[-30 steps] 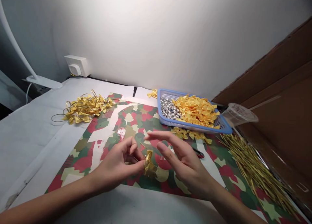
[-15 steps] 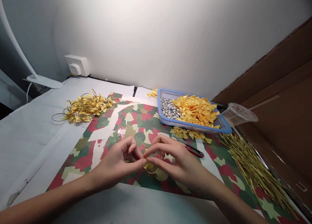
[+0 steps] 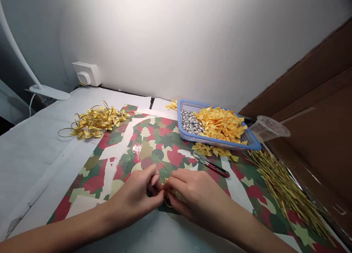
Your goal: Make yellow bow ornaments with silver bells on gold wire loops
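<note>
While the left hand (image 3: 133, 198) and right hand (image 3: 198, 198) pinch shut, gold wire loop (image 3: 166, 204) held between them, partly hidden

A red-handled tool (image 3: 216, 168) and blue tray (image 3: 179, 117) bar the right hand (image 3: 196, 196).

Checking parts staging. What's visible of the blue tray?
The blue plastic tray is shallow and rectangular, with a solid rim and perforated floor. It lies flat at the far edge of the camouflage-print sheet, holding silver beads at left and a heap of yellow ribbon bows at right. Loose bows lie along its near side.
</note>
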`<move>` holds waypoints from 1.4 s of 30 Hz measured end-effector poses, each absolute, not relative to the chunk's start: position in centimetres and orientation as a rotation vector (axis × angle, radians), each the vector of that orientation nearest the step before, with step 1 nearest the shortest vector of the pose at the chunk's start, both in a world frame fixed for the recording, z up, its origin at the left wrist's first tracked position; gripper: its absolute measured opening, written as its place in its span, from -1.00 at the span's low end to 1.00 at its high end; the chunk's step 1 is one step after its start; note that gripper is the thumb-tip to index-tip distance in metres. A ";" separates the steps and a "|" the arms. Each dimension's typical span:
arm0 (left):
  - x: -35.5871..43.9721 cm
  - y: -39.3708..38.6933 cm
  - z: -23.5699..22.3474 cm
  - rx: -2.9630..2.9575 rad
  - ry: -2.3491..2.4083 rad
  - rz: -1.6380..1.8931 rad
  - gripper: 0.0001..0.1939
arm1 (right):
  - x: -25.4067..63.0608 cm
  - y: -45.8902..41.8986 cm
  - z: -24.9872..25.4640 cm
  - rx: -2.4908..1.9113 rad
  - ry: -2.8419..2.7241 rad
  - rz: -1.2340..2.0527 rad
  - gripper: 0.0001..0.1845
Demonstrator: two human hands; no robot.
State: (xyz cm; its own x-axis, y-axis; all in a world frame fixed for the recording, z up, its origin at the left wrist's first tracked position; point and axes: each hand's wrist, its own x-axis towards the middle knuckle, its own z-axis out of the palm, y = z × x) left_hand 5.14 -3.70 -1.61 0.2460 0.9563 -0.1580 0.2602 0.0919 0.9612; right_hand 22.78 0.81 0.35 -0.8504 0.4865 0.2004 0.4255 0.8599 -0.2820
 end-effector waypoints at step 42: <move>5.3 -4.5 -2.2 1.930 1.333 0.760 -0.75 | 22.1 -0.7 -0.1 -0.671 -2.645 0.048 -0.73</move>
